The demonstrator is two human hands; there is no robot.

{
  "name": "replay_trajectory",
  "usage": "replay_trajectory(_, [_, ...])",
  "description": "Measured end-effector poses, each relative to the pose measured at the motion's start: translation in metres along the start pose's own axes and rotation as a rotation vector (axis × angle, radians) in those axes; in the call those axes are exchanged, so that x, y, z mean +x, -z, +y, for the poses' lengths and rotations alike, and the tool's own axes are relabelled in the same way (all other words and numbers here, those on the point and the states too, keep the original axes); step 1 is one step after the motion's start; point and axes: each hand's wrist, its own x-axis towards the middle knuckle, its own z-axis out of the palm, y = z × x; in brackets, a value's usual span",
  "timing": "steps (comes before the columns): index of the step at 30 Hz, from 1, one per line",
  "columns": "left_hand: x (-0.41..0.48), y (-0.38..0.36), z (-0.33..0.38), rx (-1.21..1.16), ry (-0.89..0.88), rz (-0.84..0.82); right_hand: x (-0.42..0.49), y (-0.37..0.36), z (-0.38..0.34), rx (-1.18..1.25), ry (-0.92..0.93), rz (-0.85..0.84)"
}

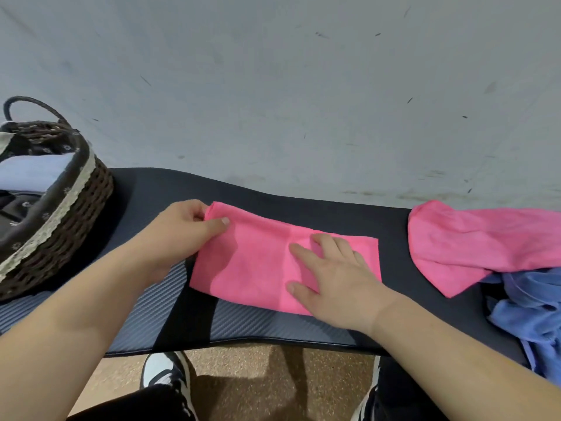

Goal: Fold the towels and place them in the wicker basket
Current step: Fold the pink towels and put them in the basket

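- Well, from where I stand, the pink towel (255,268) lies flat on the dark mat (243,326) straight in front of the person. It looks already halved into a long strip, and a faint crease runs down its middle.
- The left hand (179,235) has the strip's far left corner. Its fingers are curled round the edge and the thumb lies on top, so it is a pinch and not a flat press. My guess is that this end is about to be carried over to the right.
- The right hand (337,281) lies open on the right half with its fingers spread and straight. It grips nothing and seems to serve as an anchor so the cloth won't slide or bunch.
- The wicker basket (76,189) sits at the left end of the mat, near the folding hand and handy for dropping things in. A pale towel (33,171) already lies folded inside it.
- Off to the right, well apart from the work, a second pink towel (473,244) sprawls unfolded. It lies partly over some crumpled blue cloth (528,305), which probably waits its turn.
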Motion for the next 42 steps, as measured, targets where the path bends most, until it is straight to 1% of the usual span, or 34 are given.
replay_trajectory(3, [-0.007,0.0,0.0,-0.023,-0.011,0.018,0.001,-0.005,-0.009,-0.051,0.013,0.009])
replay_trajectory(5, [-0.01,0.002,0.002,-0.069,-0.003,0.057,0.002,-0.011,-0.013,-0.056,0.033,0.081])
replay_trajectory(9, [-0.024,-0.001,0.02,-0.178,0.022,0.077,0.004,-0.004,-0.01,0.053,0.062,0.2])
replay_trajectory(11, [-0.034,-0.011,0.033,-0.238,0.014,0.057,0.003,0.007,-0.001,0.174,0.014,0.304])
replay_trajectory(13, [-0.044,-0.029,0.047,-0.283,-0.011,0.019,0.003,0.017,0.014,0.414,-0.104,0.356])
replay_trajectory(15, [-0.049,-0.052,0.058,-0.276,-0.048,-0.029,0.001,0.024,0.031,0.71,-0.227,0.301])
replay_trajectory(16, [-0.051,-0.065,0.063,-0.259,-0.064,-0.055,-0.002,0.025,0.039,0.811,-0.279,0.256])
replay_trajectory(20, [-0.05,-0.12,0.077,-0.198,-0.085,-0.166,-0.006,0.019,0.058,1.043,-0.391,0.118])
replay_trajectory(24, [-0.041,-0.164,0.071,-0.08,-0.044,-0.281,-0.005,0.016,0.066,1.226,-0.442,0.141])
replay_trajectory(26, [-0.037,-0.172,0.066,-0.008,-0.05,-0.341,-0.005,0.015,0.069,1.24,-0.447,0.136])
replay_trajectory(28, [-0.037,-0.172,0.061,0.047,-0.107,-0.368,-0.005,0.012,0.07,1.218,-0.428,0.115])
replay_trajectory(30, [-0.043,-0.167,0.058,0.055,-0.16,-0.397,-0.004,0.011,0.07,1.19,-0.41,0.107])
replay_trajectory(32, [-0.049,-0.159,0.056,0.018,-0.163,-0.391,-0.004,0.011,0.069,1.155,-0.406,0.102])
replay_trajectory(33, [-0.05,-0.153,0.054,0.001,-0.169,-0.355,-0.004,0.011,0.068,1.133,-0.409,0.099])
replay_trajectory(34, [-0.049,-0.145,0.052,0.04,-0.212,-0.277,-0.005,0.011,0.068,1.109,-0.413,0.098])
replay_trajectory(35, [-0.046,-0.136,0.051,0.141,-0.289,-0.169,-0.005,0.01,0.067,1.083,-0.413,0.099])
replay_trajectory(37, [-0.039,-0.115,0.045,0.454,-0.417,0.018,-0.006,0.009,0.066,1.022,-0.405,0.1])
replay_trajectory(38, [-0.037,-0.106,0.041,0.557,-0.394,0.039,-0.007,0.01,0.065,0.988,-0.396,0.098])
replay_trajectory(39, [-0.037,-0.1,0.039,0.595,-0.327,0.019,-0.008,0.012,0.064,0.957,-0.384,0.096])
replay_trajectory(42, [-0.035,-0.098,0.028,0.52,-0.144,-0.093,-0.008,0.015,0.065,0.875,-0.383,0.082])
